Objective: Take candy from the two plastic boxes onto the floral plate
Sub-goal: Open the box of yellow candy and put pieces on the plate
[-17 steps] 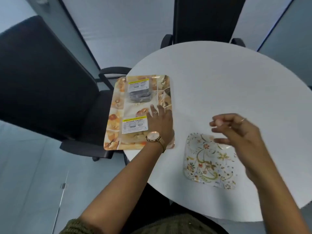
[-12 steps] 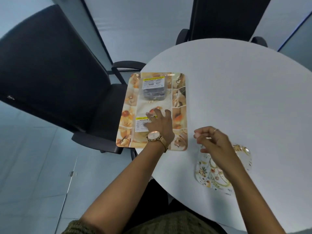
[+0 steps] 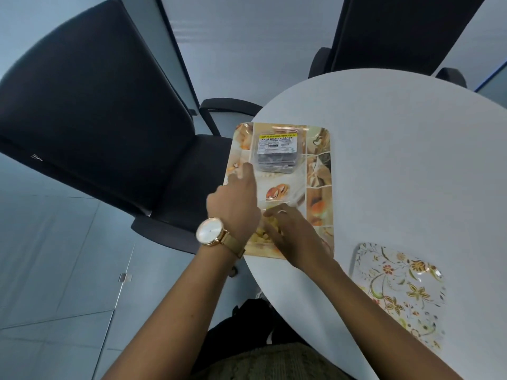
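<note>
A picture-printed tray point(image 3: 319, 165) at the table's left holds two clear plastic boxes. The far box point(image 3: 277, 152) is closed, labelled, and full of dark candy. The near box point(image 3: 262, 237) holds yellow candy and shows between my hands, with a clear lid edge point(image 3: 285, 198) standing behind it. My left hand point(image 3: 236, 204), with a watch on its wrist, lies over the box's left side, index finger stretched forward. My right hand point(image 3: 290, 231) reaches into the box with fingers bent onto the candy; a grasp cannot be made out. The floral plate point(image 3: 397, 292) sits bare at the near right.
The round white table point(image 3: 411, 160) overhangs my lap. One black office chair point(image 3: 96, 105) stands close on the left by the tray, and another point(image 3: 397, 31) is at the far side. A grey floor lies below on the left.
My right hand has moved left from above the floral plate to the near box. The left hand has shifted to the box's left side, and yellow candy now shows. The view has tilted.
</note>
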`<state>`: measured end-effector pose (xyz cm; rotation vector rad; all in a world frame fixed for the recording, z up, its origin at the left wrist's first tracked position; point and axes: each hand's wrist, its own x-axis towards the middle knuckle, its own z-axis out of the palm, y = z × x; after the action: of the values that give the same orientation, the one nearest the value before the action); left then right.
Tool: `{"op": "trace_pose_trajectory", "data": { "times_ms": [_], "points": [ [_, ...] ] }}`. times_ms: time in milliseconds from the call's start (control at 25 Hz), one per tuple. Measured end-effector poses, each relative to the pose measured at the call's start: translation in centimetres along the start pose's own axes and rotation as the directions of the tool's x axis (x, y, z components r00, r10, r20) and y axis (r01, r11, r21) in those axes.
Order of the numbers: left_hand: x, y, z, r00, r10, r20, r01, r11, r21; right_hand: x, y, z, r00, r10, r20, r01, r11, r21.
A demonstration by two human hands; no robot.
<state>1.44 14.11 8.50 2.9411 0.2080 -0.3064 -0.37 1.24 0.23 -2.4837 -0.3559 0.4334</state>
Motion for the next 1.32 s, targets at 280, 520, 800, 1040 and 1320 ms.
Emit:
{"op": "trace_pose_trajectory", "data": {
  "times_ms": [280,520,800,1040,1320],
  "points": [
    [1.8,-1.5,1.2,0.999,-0.028,0.024,0.027,0.999,0.034,2.7,0.6,4.4,0.996,-0.076,0.036,0.084,0.922,-0.378],
    [2.2,-0.8,1.7,0.997,0.046,0.057,-0.047,0.999,0.019,3.5,0.4,4.3,0.998,-0.067,-0.009,0.060,0.937,-0.343],
    [2.5,-1.8,1.5,0.997,0.049,0.064,-0.048,0.999,-0.023,3.7,-0.1,4.0,0.996,0.019,0.083,0.015,0.919,-0.395],
    [2.6,-1.6,1.6,0.992,0.076,0.101,-0.073,0.997,-0.033,3.6,0.1,3.8,0.994,-0.062,0.090,0.091,0.926,-0.367],
    [2.6,-0.9,2.0,0.989,0.110,0.098,-0.111,0.994,-0.001,4.1,0.7,3.5,0.983,-0.177,0.042,0.181,0.936,-0.303]
  ]
}}
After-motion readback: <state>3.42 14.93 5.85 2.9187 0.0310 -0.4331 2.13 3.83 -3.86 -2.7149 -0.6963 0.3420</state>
